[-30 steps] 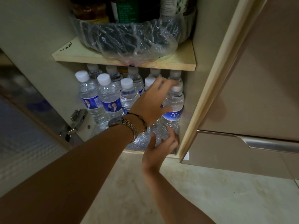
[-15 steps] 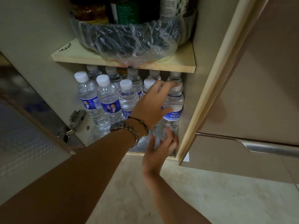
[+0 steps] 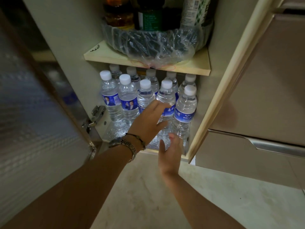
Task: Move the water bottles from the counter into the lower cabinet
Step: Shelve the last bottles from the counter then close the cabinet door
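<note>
Both hands hang slack-fingered, gripping nothing: left hand [image 3: 149, 120] before the water bottles [image 3: 185, 107], right hand [image 3: 171, 152] just below them. Bottles stand in two rows under the shelf [image 3: 194, 69].

cabinet floor [image 3: 115, 129] | water bottles [image 3: 128, 96] upright, 2 rows

Clear, white-capped, blue-labelled water bottles [image 3: 185, 106] upright in two rows on the lower cabinet [image 3: 200, 100] floor.
</note>
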Available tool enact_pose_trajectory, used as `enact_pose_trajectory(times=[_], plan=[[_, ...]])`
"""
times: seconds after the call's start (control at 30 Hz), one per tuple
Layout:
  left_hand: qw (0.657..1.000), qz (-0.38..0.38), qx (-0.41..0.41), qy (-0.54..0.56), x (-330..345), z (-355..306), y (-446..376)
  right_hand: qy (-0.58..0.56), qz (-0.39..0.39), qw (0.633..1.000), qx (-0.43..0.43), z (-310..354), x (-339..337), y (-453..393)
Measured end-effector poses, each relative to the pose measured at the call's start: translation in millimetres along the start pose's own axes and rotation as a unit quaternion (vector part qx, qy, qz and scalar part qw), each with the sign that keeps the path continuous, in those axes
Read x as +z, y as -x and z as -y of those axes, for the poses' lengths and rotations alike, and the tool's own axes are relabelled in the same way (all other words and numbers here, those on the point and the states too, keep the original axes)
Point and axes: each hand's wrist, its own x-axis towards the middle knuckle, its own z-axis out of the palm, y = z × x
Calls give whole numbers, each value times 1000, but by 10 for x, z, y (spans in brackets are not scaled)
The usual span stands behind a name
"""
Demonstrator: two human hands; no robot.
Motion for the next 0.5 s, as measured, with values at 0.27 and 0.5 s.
enact_pose_trajectory(times=[0.27,0.5], plan=[[987,32,-138,-81,-127,624,714,256,162,940,-155,78,-240,-3],[951,122,-218,-183,-48,844,1189,429,232,843,-225,137,-276,-41]])
